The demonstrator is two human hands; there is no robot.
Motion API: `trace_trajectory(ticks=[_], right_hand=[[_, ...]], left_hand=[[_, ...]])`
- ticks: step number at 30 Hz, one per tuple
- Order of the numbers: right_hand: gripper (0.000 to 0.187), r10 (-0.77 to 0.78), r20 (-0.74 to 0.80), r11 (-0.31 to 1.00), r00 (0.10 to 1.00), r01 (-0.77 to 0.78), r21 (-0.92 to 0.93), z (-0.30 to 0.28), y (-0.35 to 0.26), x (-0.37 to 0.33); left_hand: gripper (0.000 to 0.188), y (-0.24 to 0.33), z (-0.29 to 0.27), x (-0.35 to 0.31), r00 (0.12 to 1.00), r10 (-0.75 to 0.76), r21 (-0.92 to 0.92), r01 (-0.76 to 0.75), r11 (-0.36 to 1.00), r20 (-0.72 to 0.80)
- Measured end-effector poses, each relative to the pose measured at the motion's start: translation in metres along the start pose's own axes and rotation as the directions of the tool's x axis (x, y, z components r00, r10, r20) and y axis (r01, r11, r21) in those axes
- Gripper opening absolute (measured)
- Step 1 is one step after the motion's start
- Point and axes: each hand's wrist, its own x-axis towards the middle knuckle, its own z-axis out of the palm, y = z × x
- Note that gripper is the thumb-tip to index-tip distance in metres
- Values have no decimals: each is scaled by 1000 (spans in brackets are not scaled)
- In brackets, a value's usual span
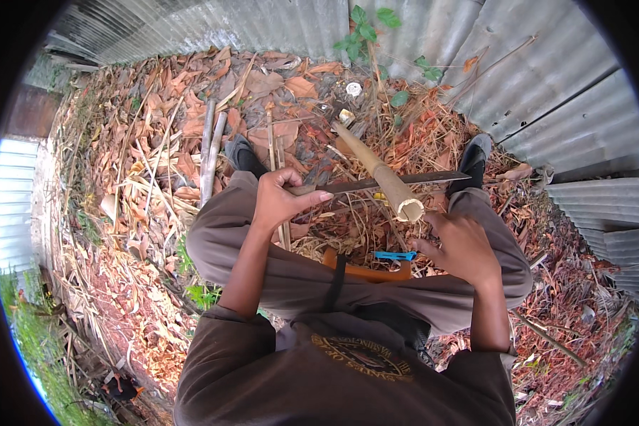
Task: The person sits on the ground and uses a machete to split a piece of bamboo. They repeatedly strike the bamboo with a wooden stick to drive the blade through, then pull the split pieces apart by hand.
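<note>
My left hand (280,199) is closed round the handle of a long machete (355,186), with its dark blade pointing to the right. The blade crosses a pale bamboo pole (369,157) partway along its length. The pole slopes toward me between my legs, and its hollow cut end (410,209) faces me. Beside that end my right hand (465,248) hangs with thumb and forefinger apart, holding nothing that I can see. Just left of its thumb lies a slim blue object (395,255), its kind unclear.
An orange-brown frame-like object (383,275) sits between my thighs. Two cut poles (211,160) lie by my left foot. Dry leaves (156,153) cover the ground. Corrugated metal sheets (547,92) stand ahead and to the right, with a green plant (362,32) against them.
</note>
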Motion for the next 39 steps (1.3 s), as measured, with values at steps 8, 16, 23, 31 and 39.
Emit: trace_trajectory(ticks=[8, 16, 23, 31, 39], right_hand=[[30, -321, -732, 916, 601, 0, -401, -48, -19, 42], [21, -303, -677, 951, 671, 168, -260, -47, -11, 57], [27, -221, -865, 968, 450, 208, -139, -69, -22, 29], [20, -16, -770, 987, 638, 134, 90, -4, 12, -2], [19, 192, -697, 970, 691, -25, 242, 45, 58, -44]], left_hand=[[47, 34, -41, 27, 996, 57, -29, -55, 998, 67], [45, 32, -57, 32, 993, -110, -174, 100, 980, -49], [43, 92, -84, 57, 943, -323, -564, 221, 795, -85], [36, 81, -78, 67, 959, -254, -592, 133, 795, -125], [27, 76, -82, 83, 958, -207, -555, 63, 829, -200]])
